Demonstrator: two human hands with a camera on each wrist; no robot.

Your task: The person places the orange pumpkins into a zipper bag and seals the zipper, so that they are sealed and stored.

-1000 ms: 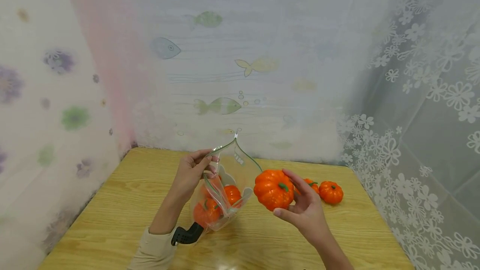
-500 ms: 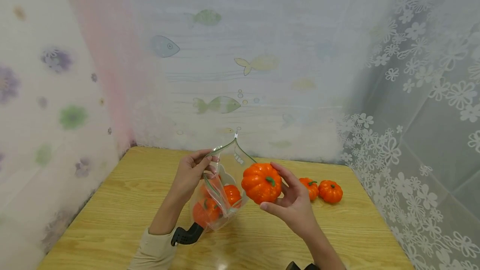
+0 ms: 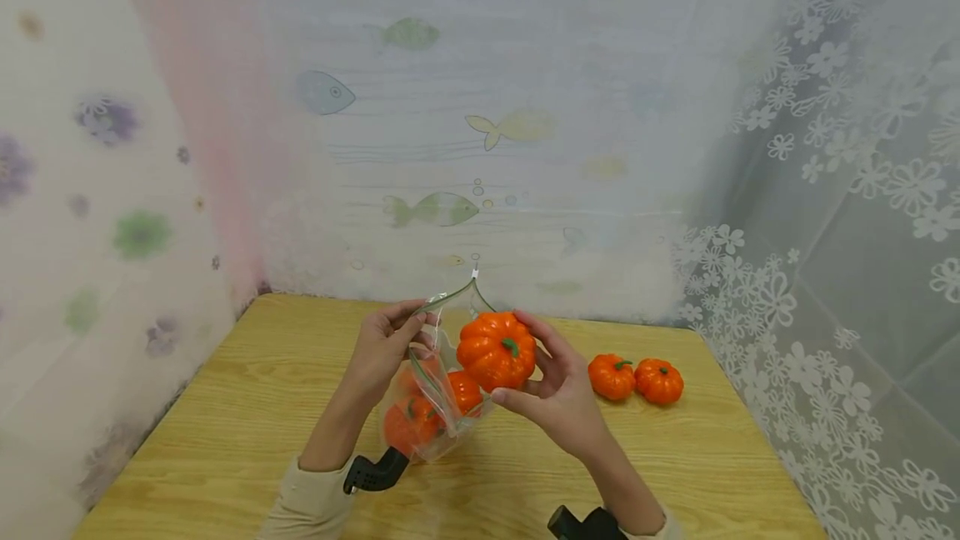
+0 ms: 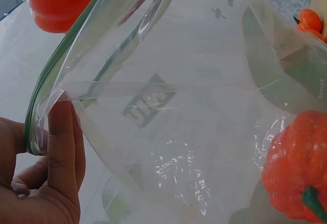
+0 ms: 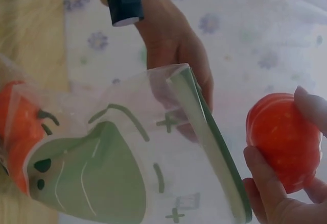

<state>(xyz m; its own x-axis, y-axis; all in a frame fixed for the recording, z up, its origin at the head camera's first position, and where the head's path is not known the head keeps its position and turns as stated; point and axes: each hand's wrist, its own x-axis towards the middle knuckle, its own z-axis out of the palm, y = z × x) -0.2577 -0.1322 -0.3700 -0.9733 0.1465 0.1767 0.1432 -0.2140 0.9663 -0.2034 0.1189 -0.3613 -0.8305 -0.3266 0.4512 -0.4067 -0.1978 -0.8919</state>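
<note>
carried leftward since the earlier frames, the held pumpkin (image 3: 497,351) now overlaps the right side of the clear bag's mouth in the head view, while the left hand (image 3: 381,350) has hardly shifted. the right hand (image 3: 555,394) has the pumpkin in a wide grip, thumb at its near lower side and fingers at its right and far side. the left hand pinches the left edge of the clear bag (image 5: 107,178), and the mouth gapes between that pinch and the held pumpkin. the right wrist view shows the pumpkin outside, a small gap from the green zip edge (image 5: 209,127). so the opening lies just left of the right hand, the nearer one to the pumpkin. squat and round, it has no marked long axis; its stem faces the wearer. more pumpkins (image 3: 412,422) sit inside the bag. two loose pumpkins (image 3: 611,377) stand side by side on the counter (image 3: 247,407), right of the right hand.
</note>
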